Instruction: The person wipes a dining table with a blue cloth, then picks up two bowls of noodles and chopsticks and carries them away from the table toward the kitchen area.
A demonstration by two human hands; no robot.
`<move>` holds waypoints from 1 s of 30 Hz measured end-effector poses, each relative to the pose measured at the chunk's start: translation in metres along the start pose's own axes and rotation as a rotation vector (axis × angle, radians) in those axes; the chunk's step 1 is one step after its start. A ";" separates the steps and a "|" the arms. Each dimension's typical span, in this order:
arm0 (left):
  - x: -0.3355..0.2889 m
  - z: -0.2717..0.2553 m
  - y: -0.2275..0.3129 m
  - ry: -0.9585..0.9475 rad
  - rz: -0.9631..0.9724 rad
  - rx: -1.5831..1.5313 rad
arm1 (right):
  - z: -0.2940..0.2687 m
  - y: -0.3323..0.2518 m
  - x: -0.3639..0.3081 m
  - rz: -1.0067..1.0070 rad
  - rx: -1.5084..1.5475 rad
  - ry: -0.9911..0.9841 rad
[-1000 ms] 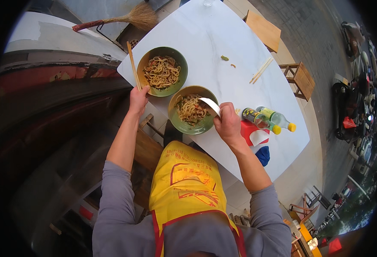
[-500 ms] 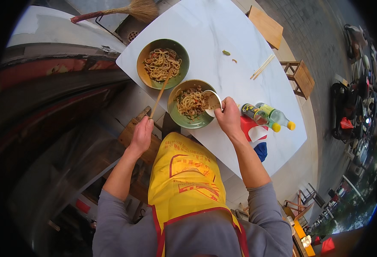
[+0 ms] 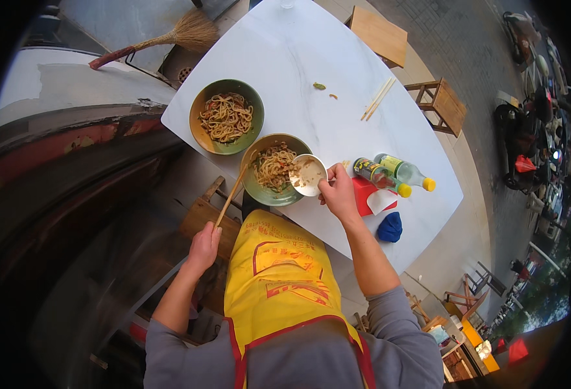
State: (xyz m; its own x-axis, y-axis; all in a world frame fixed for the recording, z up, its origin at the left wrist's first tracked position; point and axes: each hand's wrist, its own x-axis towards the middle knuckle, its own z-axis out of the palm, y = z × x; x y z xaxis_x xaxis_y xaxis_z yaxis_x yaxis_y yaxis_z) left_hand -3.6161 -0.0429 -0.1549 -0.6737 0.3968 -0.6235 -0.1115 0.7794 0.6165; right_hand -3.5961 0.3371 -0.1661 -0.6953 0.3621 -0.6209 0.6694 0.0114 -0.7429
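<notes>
My left hand [image 3: 205, 246] is closed around the end of a pair of long wooden chopsticks [image 3: 229, 198], whose far tips reach the rim of the nearer green noodle bowl [image 3: 259, 188]. Noodles with bits of sauce and topping [image 3: 271, 165] fill that bowl. In my right hand [image 3: 339, 192] is a small white bowl [image 3: 311, 174], tilted over the right side of the noodle bowl, its inside smeared with brown residue. Up and to the left stands a second green bowl [image 3: 256, 107], brown on its left inner side, with noodles [image 3: 226, 118] in it.
On the white table [image 3: 298, 71] lie a dark-labelled bottle [image 3: 375, 172], a yellow-capped bottle [image 3: 403, 170], a red tissue box [image 3: 361, 194], a blue cloth [image 3: 390, 227], spare chopsticks [image 3: 377, 99] and food scraps [image 3: 319, 85]. Wooden stools [image 3: 377, 35] flank the far edge; a broom [image 3: 191, 31] lies at upper left.
My left hand has drawn down and toward me, taking the chopsticks from the far bowl to the nearer one. The white bowl has turned, showing more of its inside. The view has shifted slightly.
</notes>
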 end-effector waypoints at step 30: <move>0.026 0.013 -0.002 0.195 -0.114 -0.877 | 0.059 0.001 0.055 -0.176 -0.242 -0.044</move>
State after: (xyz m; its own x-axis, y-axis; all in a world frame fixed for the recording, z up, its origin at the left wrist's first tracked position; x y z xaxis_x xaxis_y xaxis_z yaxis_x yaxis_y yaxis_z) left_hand -3.6242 -0.0277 -0.1784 -0.7274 0.1884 -0.6598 -0.6480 0.1280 0.7508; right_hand -3.6490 0.3023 -0.2161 -0.8133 0.2942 -0.5020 0.5768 0.2943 -0.7620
